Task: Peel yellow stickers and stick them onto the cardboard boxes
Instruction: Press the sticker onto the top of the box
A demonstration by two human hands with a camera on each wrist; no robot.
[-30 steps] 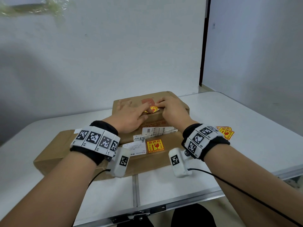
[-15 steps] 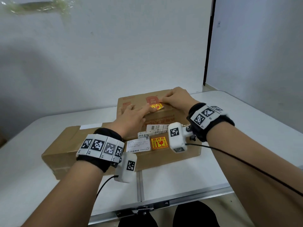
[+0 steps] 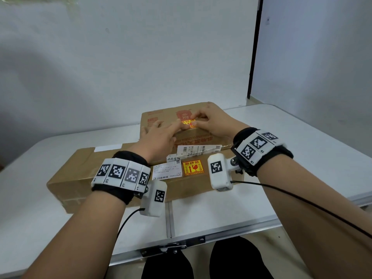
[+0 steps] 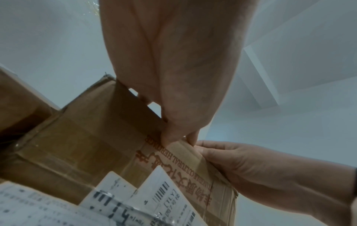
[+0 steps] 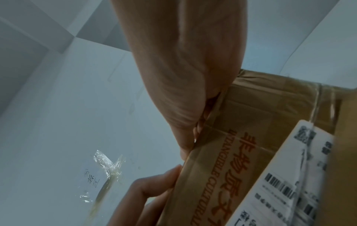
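A tall cardboard box stands at the back of the table, with a flat long box in front of it. A yellow sticker lies on the tall box's top, beside a red print. My left hand reaches over with straight fingers, its fingertips pressing the sticker's left end. My right hand holds the sticker's right end between curled index finger and thumb. The wrist views show only both palms over the box's front face; the sticker is hidden there. A second yellow sticker sits flat on the flat box.
White shipping labels lie across both boxes. The white folding table has a centre seam and a metal front edge with a latch. A white wall stands close behind, and a dark door edge is at the right.
Both hands moved from the tall box's front edge farther onto its top with the sticker. The view shifted left, so the loose stickers on the table's right are out of sight.
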